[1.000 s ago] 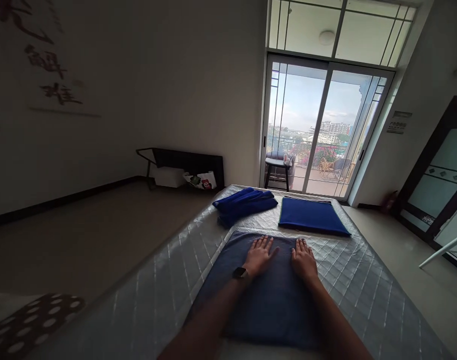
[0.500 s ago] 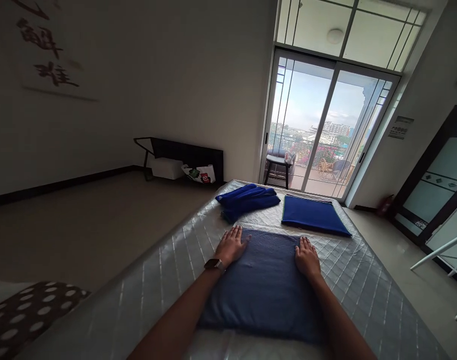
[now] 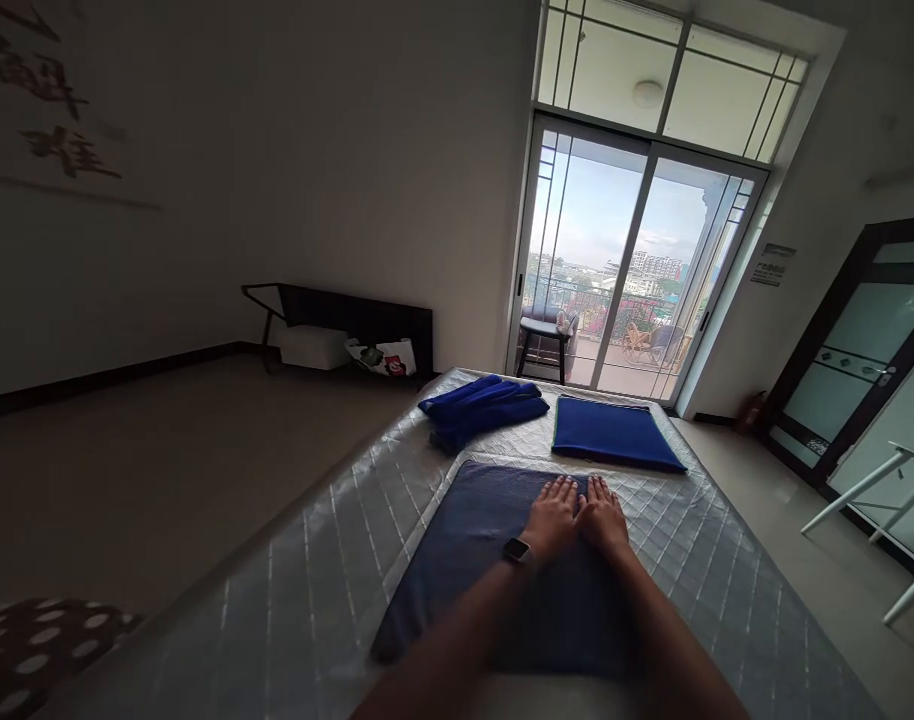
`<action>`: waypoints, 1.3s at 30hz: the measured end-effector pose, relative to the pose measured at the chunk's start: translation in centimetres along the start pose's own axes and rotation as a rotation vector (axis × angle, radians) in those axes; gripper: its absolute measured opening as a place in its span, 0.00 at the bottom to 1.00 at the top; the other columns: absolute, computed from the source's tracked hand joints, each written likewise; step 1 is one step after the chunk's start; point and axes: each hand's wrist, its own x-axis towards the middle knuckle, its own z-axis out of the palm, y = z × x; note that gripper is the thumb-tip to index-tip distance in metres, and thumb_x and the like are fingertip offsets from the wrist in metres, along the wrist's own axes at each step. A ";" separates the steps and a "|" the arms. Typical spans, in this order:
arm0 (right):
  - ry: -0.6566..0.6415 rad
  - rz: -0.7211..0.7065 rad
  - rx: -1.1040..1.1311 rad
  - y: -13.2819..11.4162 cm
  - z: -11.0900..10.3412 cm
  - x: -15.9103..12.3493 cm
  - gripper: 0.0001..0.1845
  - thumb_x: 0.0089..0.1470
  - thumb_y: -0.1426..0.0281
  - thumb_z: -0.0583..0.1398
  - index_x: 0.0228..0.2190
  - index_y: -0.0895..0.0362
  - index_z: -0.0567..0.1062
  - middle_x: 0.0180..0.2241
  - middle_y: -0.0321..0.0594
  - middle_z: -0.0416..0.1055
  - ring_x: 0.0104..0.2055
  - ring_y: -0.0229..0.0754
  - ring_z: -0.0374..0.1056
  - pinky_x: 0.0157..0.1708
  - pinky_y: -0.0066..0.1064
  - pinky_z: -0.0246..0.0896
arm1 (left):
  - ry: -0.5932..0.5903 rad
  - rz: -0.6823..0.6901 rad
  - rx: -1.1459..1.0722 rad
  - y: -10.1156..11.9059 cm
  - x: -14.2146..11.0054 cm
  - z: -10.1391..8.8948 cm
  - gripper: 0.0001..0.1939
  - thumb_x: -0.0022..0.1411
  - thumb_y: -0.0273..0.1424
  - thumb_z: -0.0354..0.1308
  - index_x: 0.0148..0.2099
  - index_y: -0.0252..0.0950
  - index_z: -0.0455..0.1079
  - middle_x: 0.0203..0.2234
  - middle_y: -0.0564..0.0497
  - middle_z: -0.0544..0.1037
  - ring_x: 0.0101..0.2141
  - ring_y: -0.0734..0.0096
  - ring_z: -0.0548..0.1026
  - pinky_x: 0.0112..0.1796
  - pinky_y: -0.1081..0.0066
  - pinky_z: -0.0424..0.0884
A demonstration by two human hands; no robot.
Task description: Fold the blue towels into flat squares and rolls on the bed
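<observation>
A dark blue cloth, like a towel, lies spread in a flat rectangle on the quilted mattress. My left hand, with a watch at the wrist, rests palm down on the cloth's upper right part, fingers stretched out. Right beside it, my right hand lies flat at the cloth's right edge, and the two thumbs meet or nearly meet. Beyond the hands, a brighter blue folded cloth lies at the far right of the mattress. A loosely bunched blue cloth sits at the far left.
Brown polka-dot fabric is at the lower left. Against the wall stands a low black bench with a white box and a printed bag. A glass sliding door is at the back, white metal legs on the right.
My left hand has moved right across the dark blue cloth, from its left edge to beside my right hand. The right hand stays near the right edge. The view has shifted slightly.
</observation>
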 end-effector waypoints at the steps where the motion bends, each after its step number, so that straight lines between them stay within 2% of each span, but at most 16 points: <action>1: -0.001 -0.017 -0.009 0.1 0.0 -0.1 0.33 0.67 0.67 0.42 0.69 0.64 0.50 0.72 0.45 0.43 0.74 0.39 0.35 0.69 0.36 0.32 | -0.002 0.030 -0.019 1.0 -0.2 1.0 0.33 0.74 0.46 0.33 0.69 0.36 0.61 0.67 0.44 0.63 0.68 0.59 0.57 0.66 0.57 0.55; 3: 0.003 -0.030 -0.017 0.1 -0.1 -0.1 0.33 0.67 0.68 0.42 0.69 0.64 0.50 0.72 0.45 0.42 0.74 0.40 0.35 0.69 0.36 0.33 | -0.025 0.054 -0.028 1.6 -0.6 2.2 0.31 0.74 0.45 0.35 0.69 0.38 0.60 0.67 0.45 0.63 0.68 0.58 0.57 0.66 0.55 0.54; 6: 0.005 0.005 0.003 -0.1 -0.2 -0.2 0.33 0.68 0.66 0.41 0.69 0.65 0.49 0.72 0.46 0.42 0.74 0.40 0.36 0.69 0.37 0.33 | -0.067 0.005 0.007 -0.6 -1.4 2.0 0.31 0.73 0.45 0.35 0.70 0.37 0.59 0.68 0.44 0.61 0.68 0.56 0.56 0.66 0.52 0.53; 13: 0.017 0.027 0.053 -0.5 -0.4 -0.3 0.33 0.68 0.64 0.41 0.69 0.65 0.50 0.71 0.45 0.44 0.74 0.38 0.36 0.70 0.35 0.30 | -0.069 -0.351 0.125 -12.3 -4.5 -2.4 0.43 0.71 0.53 0.28 0.71 0.26 0.53 0.70 0.39 0.54 0.70 0.55 0.51 0.67 0.55 0.49; 16: 0.017 0.028 0.054 -0.4 -0.4 -0.4 0.33 0.68 0.65 0.41 0.69 0.65 0.50 0.71 0.45 0.44 0.74 0.38 0.36 0.70 0.35 0.30 | -0.057 -0.415 0.116 -15.5 -5.6 -3.4 0.44 0.70 0.53 0.27 0.71 0.23 0.51 0.70 0.37 0.53 0.70 0.55 0.51 0.67 0.56 0.50; 19: 0.021 0.023 0.050 -0.5 -0.7 -0.6 0.33 0.67 0.66 0.42 0.69 0.66 0.50 0.71 0.45 0.44 0.74 0.39 0.37 0.70 0.35 0.31 | -0.053 -0.434 0.091 -15.8 -6.0 -3.8 0.44 0.70 0.53 0.26 0.72 0.23 0.50 0.70 0.38 0.51 0.70 0.56 0.51 0.67 0.57 0.49; 25: 0.141 0.003 0.009 -0.6 -1.1 -1.2 0.32 0.66 0.70 0.43 0.69 0.65 0.53 0.71 0.46 0.47 0.73 0.40 0.40 0.70 0.35 0.31 | -0.079 -0.459 0.075 -14.2 -5.8 -4.6 0.45 0.69 0.54 0.26 0.72 0.22 0.49 0.71 0.38 0.50 0.70 0.58 0.48 0.67 0.59 0.46; 33: 0.015 0.035 0.005 -0.6 -0.6 -3.5 0.33 0.68 0.64 0.41 0.69 0.66 0.51 0.71 0.47 0.45 0.74 0.41 0.38 0.69 0.36 0.35 | -0.059 -0.460 0.079 -14.3 -5.6 -4.3 0.44 0.69 0.53 0.29 0.72 0.22 0.50 0.71 0.37 0.51 0.70 0.57 0.49 0.67 0.58 0.46; 39: 0.002 0.038 0.037 -0.8 -0.5 -3.9 0.34 0.68 0.63 0.41 0.69 0.66 0.50 0.71 0.48 0.46 0.74 0.42 0.37 0.69 0.37 0.35 | -0.093 -0.444 0.114 -14.9 -5.3 -4.7 0.44 0.69 0.53 0.31 0.71 0.23 0.52 0.70 0.35 0.54 0.70 0.54 0.51 0.66 0.56 0.49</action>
